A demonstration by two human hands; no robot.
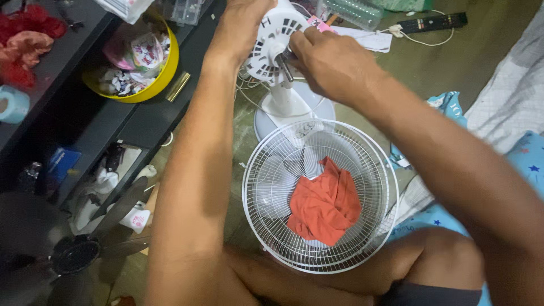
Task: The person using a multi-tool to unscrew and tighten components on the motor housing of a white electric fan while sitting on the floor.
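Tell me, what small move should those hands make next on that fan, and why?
Probably keep the left hand steadying the white motor housing while the right hand works at the bare metal shaft. The wire guard, with an orange cloth inside, already lies detached.

Bare forearms, no sleeves; bare knees; dark shorts edge at bottom.

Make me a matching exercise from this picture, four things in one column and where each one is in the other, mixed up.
1. orange cloth
2. yellow bowl
3. dark fan blade
4. remote control

a. on the floor, top right
b. on the dark shelf, upper left
c. inside the white fan guard
d. bottom left, on the floor

Pairs: 1-c, 2-b, 3-d, 4-a
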